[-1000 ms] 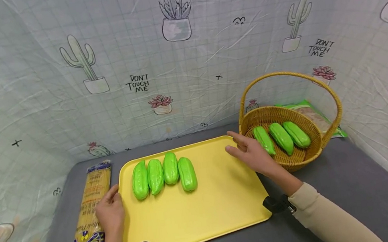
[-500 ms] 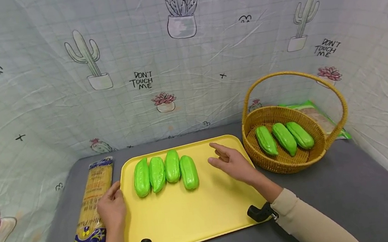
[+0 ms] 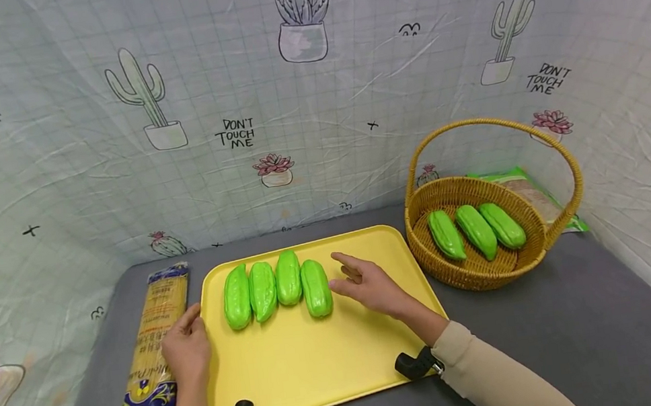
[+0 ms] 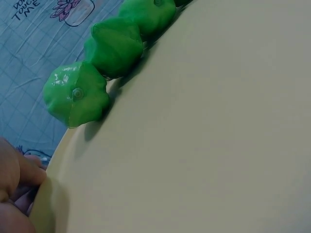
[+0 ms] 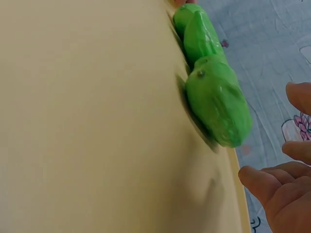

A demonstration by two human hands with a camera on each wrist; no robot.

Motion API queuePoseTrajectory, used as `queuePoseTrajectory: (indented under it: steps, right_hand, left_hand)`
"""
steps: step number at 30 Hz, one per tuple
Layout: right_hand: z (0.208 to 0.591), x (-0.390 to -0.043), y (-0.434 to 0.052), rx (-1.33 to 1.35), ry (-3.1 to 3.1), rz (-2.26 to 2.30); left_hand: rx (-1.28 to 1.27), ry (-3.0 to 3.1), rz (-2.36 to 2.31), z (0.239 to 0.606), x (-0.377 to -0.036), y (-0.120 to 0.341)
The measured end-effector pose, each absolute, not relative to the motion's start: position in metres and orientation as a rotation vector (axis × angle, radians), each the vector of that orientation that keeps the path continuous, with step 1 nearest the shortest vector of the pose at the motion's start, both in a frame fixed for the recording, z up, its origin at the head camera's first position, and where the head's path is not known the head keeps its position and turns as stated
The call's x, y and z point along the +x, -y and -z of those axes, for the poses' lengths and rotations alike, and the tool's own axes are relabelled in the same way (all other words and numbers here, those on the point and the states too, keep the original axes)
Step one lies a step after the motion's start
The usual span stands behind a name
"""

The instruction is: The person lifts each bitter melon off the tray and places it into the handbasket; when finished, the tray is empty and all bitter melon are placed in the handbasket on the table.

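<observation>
right hand [image 3: 372, 285] open just beside rightmost green gourd [image 3: 316, 288] on tray [image 3: 320, 359].

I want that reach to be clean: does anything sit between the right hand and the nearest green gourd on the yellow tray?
Nothing visible does. The right hand, fingers open, hovers just right of the rightmost green gourd; only bare yellow tray shows between them.
</observation>
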State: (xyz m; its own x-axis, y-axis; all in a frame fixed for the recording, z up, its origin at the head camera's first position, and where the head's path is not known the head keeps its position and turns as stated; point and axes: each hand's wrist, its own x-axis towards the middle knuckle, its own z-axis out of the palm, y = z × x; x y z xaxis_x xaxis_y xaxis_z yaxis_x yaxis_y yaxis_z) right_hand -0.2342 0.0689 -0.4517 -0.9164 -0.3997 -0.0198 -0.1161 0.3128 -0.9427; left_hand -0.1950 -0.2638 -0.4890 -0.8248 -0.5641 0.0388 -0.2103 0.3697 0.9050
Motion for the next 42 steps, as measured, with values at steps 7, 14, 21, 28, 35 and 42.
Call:
queuePoseTrajectory:
  steps: [7,14,21,28,35,42]
  right_hand:
    - [0.459,-0.235,-0.055,-0.471,-2.289,1.651]
    - [0.462,-0.236,-0.046,-0.476,-2.276,1.655]
    - [0.467,-0.236,-0.042,-0.505,-2.245,1.670]
    - [0.468,-0.235,-0.039,-0.522,-2.238,1.673]
    - [0.470,-0.234,-0.034,-0.508,-2.284,1.627]
    - [0.470,-0.234,-0.033,-0.486,-2.318,1.603]
  left_hand:
    - [0.676,2.299,1.450,0.490,-0.196,0.265]
    - [0.673,2.289,1.458,0.489,-0.195,0.264]
    - [0.670,2.300,1.453,0.489,-0.196,0.263]
    - [0.671,2.297,1.434,0.488,-0.195,0.263]
    - [0.674,2.292,1.430,0.490,-0.194,0.263]
    - [0.672,2.292,1.440,0.490,-0.195,0.263]
